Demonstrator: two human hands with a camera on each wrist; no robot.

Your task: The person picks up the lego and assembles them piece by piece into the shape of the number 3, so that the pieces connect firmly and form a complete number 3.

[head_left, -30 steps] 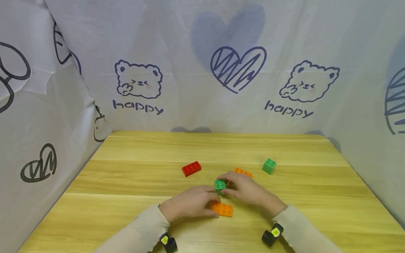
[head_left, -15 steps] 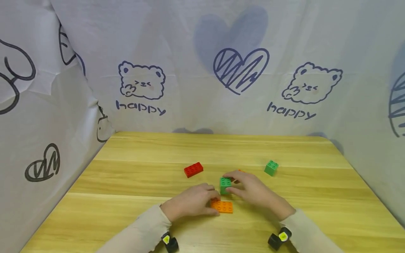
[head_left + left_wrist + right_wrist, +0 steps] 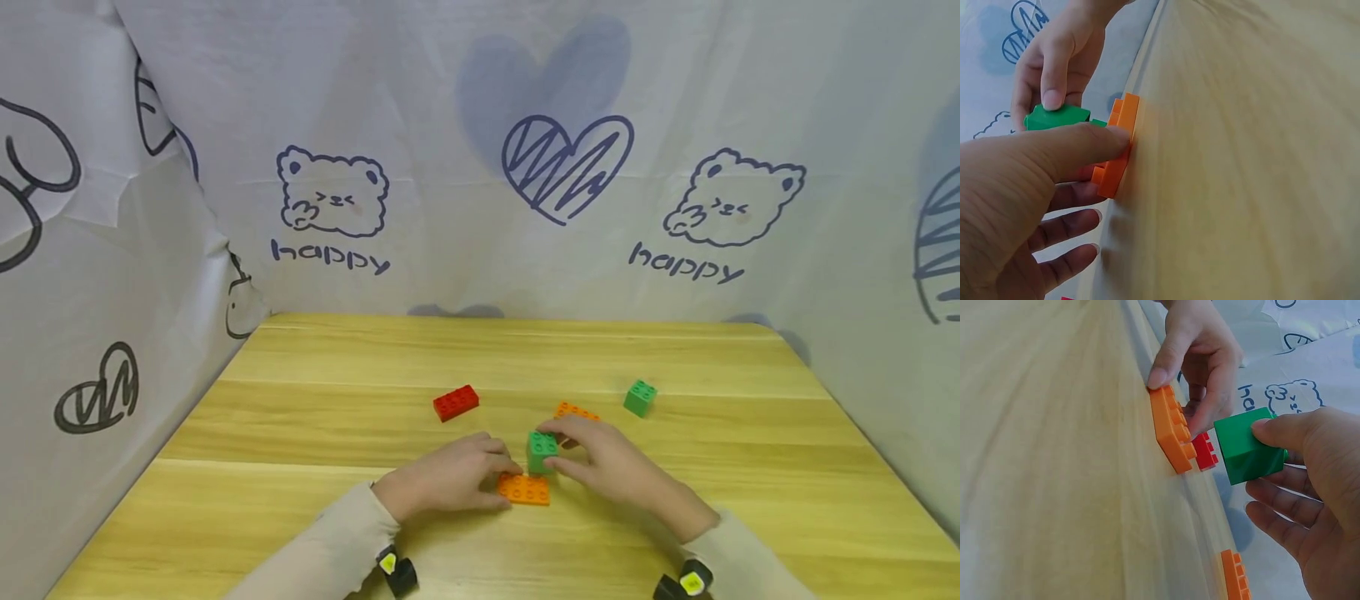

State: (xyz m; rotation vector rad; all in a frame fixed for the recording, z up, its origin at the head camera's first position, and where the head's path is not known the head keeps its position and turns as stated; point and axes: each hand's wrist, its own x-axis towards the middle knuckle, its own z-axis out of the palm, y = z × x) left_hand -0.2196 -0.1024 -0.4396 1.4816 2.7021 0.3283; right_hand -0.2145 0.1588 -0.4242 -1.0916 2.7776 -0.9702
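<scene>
On the tabletop, the left hand pinches a thin orange building brick by its left end, between thumb and fingers. Its studs face up. The right hand grips a green square building brick between thumb and fingers. In the right wrist view the green brick hangs just above the orange brick, with a gap between them. Part of the orange brick's left end lies hidden under the left hand's fingers.
A red brick lies farther back to the left. Behind the right hand a second orange brick is partly covered. Another green brick stands to the back right. Printed cloth walls in the wooden table.
The right hand has carried the green brick a little right and toward the person. The left hand keeps its hold on the orange brick, nearly unmoved.
</scene>
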